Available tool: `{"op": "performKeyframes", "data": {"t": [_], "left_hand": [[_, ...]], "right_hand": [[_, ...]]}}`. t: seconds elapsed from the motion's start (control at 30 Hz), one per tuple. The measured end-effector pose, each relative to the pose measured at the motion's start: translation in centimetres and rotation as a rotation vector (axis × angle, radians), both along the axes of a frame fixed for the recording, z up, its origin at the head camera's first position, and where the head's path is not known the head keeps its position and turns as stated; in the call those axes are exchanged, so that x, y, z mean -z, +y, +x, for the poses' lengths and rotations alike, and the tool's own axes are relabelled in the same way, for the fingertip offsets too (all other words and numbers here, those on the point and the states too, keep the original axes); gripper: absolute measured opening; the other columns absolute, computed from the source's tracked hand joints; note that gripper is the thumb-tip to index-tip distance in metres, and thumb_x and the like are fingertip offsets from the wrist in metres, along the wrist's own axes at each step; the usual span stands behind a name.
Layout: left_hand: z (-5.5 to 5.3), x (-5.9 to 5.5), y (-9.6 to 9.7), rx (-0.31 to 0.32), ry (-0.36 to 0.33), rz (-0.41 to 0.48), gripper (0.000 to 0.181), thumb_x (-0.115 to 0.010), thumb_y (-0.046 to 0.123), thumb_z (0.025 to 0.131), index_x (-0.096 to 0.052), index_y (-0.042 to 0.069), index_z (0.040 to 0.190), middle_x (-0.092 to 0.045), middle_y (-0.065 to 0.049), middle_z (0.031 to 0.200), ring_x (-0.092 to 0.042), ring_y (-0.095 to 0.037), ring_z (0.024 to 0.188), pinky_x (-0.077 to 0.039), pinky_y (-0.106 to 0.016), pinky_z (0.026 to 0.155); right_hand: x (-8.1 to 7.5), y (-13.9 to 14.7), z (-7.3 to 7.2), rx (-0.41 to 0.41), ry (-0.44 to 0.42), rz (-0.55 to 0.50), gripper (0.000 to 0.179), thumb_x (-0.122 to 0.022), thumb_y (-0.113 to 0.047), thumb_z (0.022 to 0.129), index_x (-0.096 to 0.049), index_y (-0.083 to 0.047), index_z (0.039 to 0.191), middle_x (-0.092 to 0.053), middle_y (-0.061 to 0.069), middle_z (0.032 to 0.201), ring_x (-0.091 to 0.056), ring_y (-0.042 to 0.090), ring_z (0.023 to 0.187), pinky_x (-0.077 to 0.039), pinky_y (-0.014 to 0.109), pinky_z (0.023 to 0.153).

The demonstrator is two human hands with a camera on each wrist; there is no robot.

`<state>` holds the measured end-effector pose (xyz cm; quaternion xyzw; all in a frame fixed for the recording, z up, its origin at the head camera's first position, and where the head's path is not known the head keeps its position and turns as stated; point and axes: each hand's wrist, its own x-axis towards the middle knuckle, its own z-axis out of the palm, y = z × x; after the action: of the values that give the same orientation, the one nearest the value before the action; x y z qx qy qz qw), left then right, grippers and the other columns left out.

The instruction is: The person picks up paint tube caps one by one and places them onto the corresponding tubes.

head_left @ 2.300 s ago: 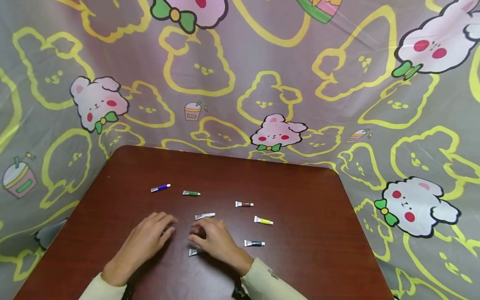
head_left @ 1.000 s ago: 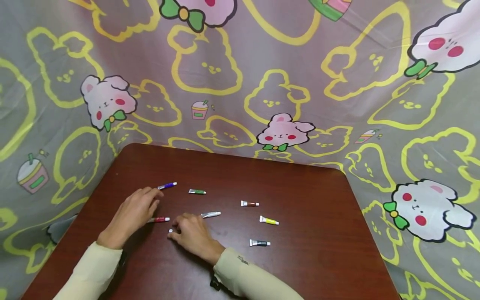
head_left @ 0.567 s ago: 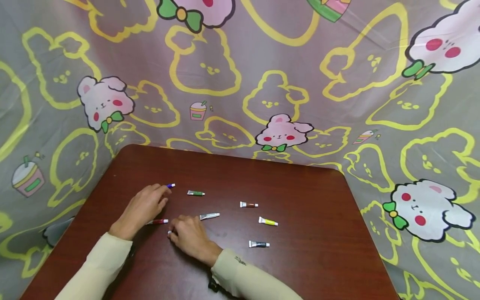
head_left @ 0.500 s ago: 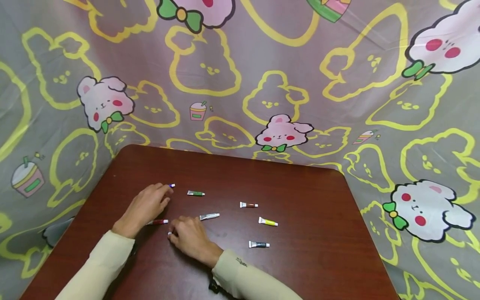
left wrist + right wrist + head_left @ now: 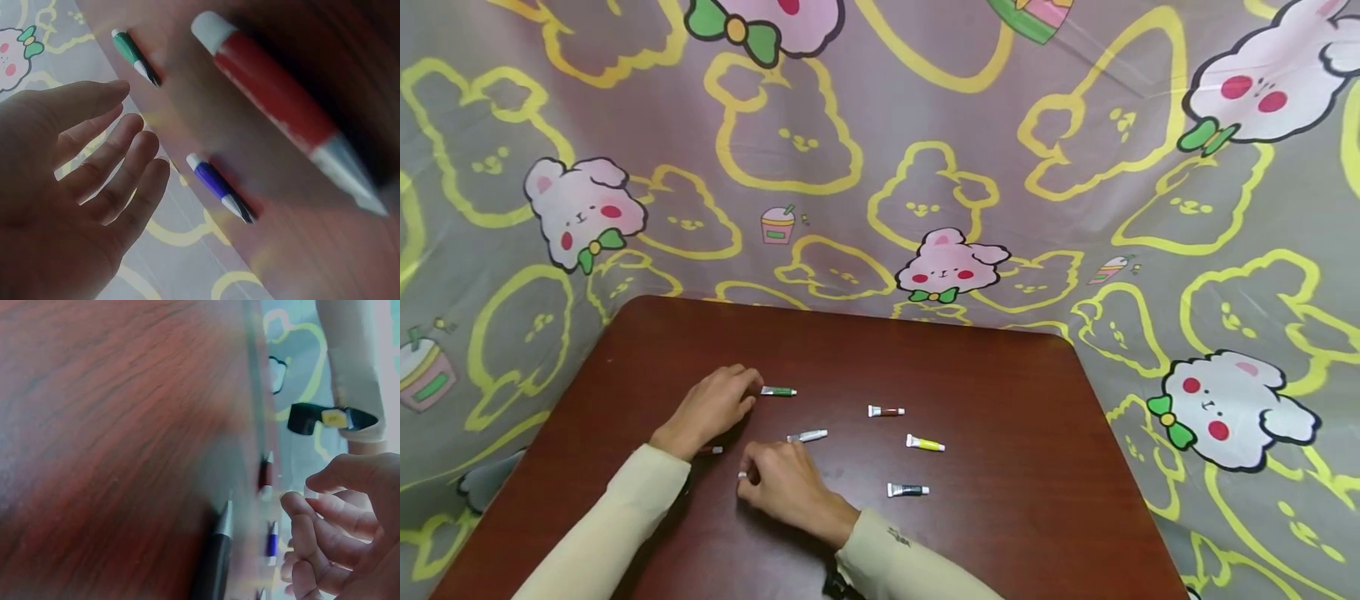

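Note:
My left hand (image 5: 711, 412) hovers low over the left part of the table, its fingertips right at the crimped end of a green paint tube (image 5: 778, 392). Its fingers are loosely bent with nothing between them in the left wrist view. That view also shows a blue paint tube (image 5: 212, 181) and, large and close, a red paint tube (image 5: 275, 94). The blue tube is hidden behind the hand in the head view. My right hand (image 5: 790, 487) pinches a small paint tube between thumb and index finger; only its white cap (image 5: 742, 475) shows, the rest being covered.
A silver-white paint tube (image 5: 807, 436) lies just beyond the right hand. Farther right on the brown table (image 5: 1015, 500) are brown (image 5: 887, 412), yellow (image 5: 927, 443) and dark (image 5: 908, 490) tubes. A patterned cloth (image 5: 850, 150) hangs behind the table.
My left hand has moved right, past the red tube and over the blue one to the green tube's end. My right hand has moved left and taken up the tube that lay beneath it.

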<state>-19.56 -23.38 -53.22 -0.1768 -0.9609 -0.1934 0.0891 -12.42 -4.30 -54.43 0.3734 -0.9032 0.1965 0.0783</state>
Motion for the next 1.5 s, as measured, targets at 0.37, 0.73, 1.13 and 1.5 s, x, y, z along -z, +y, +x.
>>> {"op": "performKeyframes", "data": {"t": [0.37,0.73,1.13,1.5], "left_hand": [[-2.1,0.5,2.1,0.094,0.034,-0.048,0.021,-0.085,0.003,0.088,-0.075,0.008,0.106,-0.072,-0.009,0.103,-0.068,-0.035,0.097,-0.058,-0.052,0.083],[-2.7,2.0,2.8,0.145,0.063,-0.107,0.021,-0.089,0.006,0.087,-0.073,0.01,0.1,-0.069,-0.009,0.099,-0.067,-0.034,0.09,-0.058,-0.052,0.077],[-1.9,2.0,2.7,0.146,0.109,-0.079,0.02,-0.089,0.007,0.087,-0.069,0.011,0.092,-0.068,-0.005,0.09,-0.064,-0.028,0.085,-0.056,-0.046,0.076],[0.7,0.7,2.8,0.167,0.14,-0.01,0.023,-0.091,0.011,0.087,-0.069,0.014,0.091,-0.071,0.001,0.084,-0.062,-0.019,0.079,-0.053,-0.039,0.072]], "right_hand": [[-1.2,1.4,0.8,-0.03,0.075,-0.029,0.018,-0.087,-0.025,0.077,-0.074,-0.028,0.089,-0.069,-0.021,0.074,-0.054,-0.013,0.065,-0.039,0.011,0.066],[-2.8,3.0,2.0,-0.062,0.079,-0.087,0.017,-0.084,-0.021,0.078,-0.076,-0.028,0.091,-0.074,-0.023,0.079,-0.062,-0.013,0.073,-0.047,0.015,0.079],[-3.7,5.3,2.4,-0.003,-0.031,-0.165,0.015,-0.082,-0.016,0.08,-0.076,-0.024,0.092,-0.073,-0.014,0.083,-0.06,-0.009,0.072,-0.035,0.011,0.071],[-3.1,7.7,2.0,0.093,-0.102,-0.244,0.011,-0.079,-0.013,0.085,-0.077,-0.02,0.093,-0.072,-0.009,0.083,-0.057,-0.007,0.071,-0.038,0.014,0.07]]}}
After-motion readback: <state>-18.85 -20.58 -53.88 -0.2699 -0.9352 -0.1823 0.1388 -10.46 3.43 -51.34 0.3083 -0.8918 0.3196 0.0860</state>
